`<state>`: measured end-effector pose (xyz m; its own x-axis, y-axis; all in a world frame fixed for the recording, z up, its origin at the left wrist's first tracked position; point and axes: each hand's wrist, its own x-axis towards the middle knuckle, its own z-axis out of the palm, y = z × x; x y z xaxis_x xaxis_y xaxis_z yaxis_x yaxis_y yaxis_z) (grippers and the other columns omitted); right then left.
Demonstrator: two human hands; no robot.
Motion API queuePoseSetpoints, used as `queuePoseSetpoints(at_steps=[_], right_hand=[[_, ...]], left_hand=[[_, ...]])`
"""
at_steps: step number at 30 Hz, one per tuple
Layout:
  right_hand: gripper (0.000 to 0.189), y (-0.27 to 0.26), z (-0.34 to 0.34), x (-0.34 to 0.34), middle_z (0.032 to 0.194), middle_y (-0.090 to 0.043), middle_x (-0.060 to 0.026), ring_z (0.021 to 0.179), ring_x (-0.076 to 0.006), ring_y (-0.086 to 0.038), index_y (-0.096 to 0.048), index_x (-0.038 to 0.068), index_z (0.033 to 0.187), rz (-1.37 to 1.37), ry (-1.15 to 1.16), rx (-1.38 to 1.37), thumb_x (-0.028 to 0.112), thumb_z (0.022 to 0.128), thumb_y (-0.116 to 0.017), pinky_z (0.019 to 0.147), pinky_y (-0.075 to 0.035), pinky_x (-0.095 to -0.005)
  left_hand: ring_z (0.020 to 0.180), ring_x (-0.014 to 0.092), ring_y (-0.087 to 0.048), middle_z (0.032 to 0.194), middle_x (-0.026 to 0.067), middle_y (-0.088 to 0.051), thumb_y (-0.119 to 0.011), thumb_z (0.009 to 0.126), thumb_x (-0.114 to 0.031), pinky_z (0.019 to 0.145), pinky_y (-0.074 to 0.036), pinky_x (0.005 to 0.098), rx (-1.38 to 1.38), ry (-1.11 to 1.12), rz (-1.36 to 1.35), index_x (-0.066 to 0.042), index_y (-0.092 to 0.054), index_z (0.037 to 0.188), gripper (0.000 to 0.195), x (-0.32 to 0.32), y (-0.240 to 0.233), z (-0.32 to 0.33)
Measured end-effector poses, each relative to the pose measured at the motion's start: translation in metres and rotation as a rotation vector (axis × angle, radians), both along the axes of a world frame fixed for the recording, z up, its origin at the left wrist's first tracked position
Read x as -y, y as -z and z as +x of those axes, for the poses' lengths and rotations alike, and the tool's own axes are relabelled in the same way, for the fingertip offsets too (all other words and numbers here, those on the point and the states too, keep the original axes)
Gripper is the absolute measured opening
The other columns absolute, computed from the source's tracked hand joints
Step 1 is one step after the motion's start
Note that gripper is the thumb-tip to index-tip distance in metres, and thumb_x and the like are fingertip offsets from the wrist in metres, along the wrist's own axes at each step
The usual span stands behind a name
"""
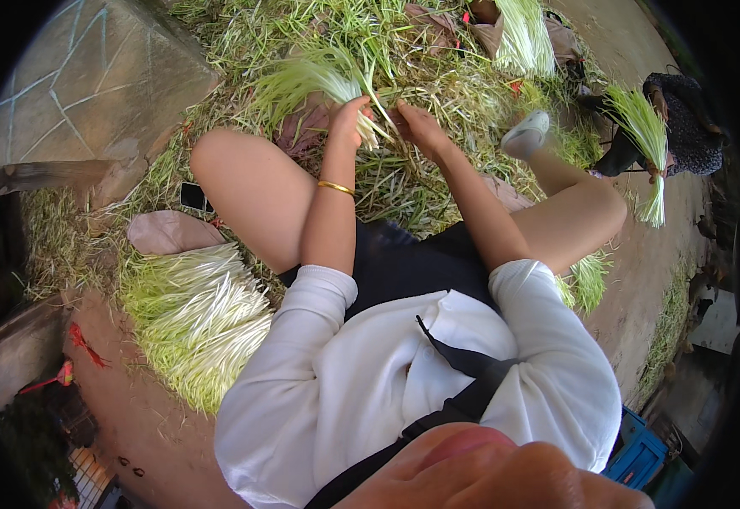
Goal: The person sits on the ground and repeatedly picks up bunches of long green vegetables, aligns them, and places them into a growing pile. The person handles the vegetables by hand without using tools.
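My left hand [346, 122] is closed around a small bunch of pale green leafy stalks [338, 84], which look like garlic chives. Their leaves fan out to the left, and the white ends stick out below my fingers. My right hand [422, 129] is just to the right, its fingers curled beside the end of a single stalk [379, 109] that leans away from the bunch. Whether those fingertips pinch the stalk is hidden. Under both hands lies a heap of loose leaves and trimmings [402, 184], between my bent legs.
A thick layer of stalks [198, 318] lies at my left, by a brown cloth-like pad [174, 233] and a phone [196, 197]. Another bundle [524, 38] lies ahead. To the right, a person [688, 127] has an upright tied bunch [647, 140]. A blue crate [636, 448] stands behind.
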<state>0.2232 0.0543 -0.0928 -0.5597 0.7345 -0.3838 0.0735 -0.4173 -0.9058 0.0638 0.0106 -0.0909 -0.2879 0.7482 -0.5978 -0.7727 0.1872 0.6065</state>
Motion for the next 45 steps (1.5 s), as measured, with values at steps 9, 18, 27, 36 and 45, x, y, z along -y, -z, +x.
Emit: queuePoseSetpoints(at_steps=[9, 18, 27, 36, 45], right_hand=[[0.029, -0.024, -0.031, 0.014, 0.066, -0.047, 0.0044, 0.045, -0.0059, -0.034, -0.056, 0.009, 0.091, -0.196, -0.065, -0.109, 0.036, 0.096, -0.047, 0.041, -0.025, -0.0202], [0.016, 0.016, -0.037, 0.005, 0.069, -0.050, 0.0027, 0.059, -0.0073, -0.043, -0.053, 0.007, 0.081, 0.147, 0.216, -0.065, 0.018, 0.091, -0.057, 0.052, -0.033, -0.0229], [0.014, 0.074, 0.082, 0.049, 0.090, -0.058, -0.0229, 0.082, -0.0427, -0.058, -0.046, -0.004, 0.089, 0.788, -0.569, 0.956, 0.002, 0.077, -0.052, 0.071, -0.048, -0.0471], [0.028, -0.015, 0.074, 0.034, 0.111, -0.056, -0.0203, 0.089, -0.0396, -0.060, -0.051, 0.008, 0.113, 0.840, -0.437, 0.987, 0.014, 0.086, -0.052, 0.075, -0.049, -0.0456], [0.028, -0.027, -0.017, 0.041, 0.080, -0.056, -0.0197, 0.072, -0.0333, -0.055, -0.054, 0.002, 0.098, 0.527, -0.250, 0.268, 0.029, 0.094, -0.049, 0.068, -0.042, -0.0406]], left_hand=[[0.049, 0.009, -0.050, 0.069, 0.0048, -0.058, -0.063, 0.070, 0.007, 0.044, -0.040, 0.0239, -0.666, 0.095, -0.042, 0.002, -0.059, 0.085, 0.016, 0.007, -0.015, -0.002], [0.048, 0.011, -0.050, 0.074, 0.0046, -0.059, -0.067, 0.074, 0.000, 0.042, -0.038, 0.0252, -0.260, -0.082, 0.077, 0.002, -0.059, 0.090, 0.018, 0.000, -0.006, 0.005], [0.056, 0.011, -0.053, 0.085, 0.0160, -0.064, -0.065, 0.078, 0.005, 0.044, -0.040, 0.0227, -0.340, -0.431, 0.318, 0.006, -0.052, 0.105, 0.030, 0.004, -0.068, -0.054], [0.054, 0.008, -0.046, 0.085, 0.0134, -0.064, -0.065, 0.080, 0.002, 0.044, -0.034, 0.0226, -0.360, -0.450, 0.363, 0.003, -0.054, 0.104, 0.026, 0.011, -0.081, -0.069], [0.060, 0.012, -0.053, 0.093, 0.0152, -0.065, -0.065, 0.083, -0.006, 0.048, -0.042, 0.0253, -0.138, -0.259, 0.252, 0.002, -0.054, 0.105, 0.026, 0.009, -0.083, -0.060]])
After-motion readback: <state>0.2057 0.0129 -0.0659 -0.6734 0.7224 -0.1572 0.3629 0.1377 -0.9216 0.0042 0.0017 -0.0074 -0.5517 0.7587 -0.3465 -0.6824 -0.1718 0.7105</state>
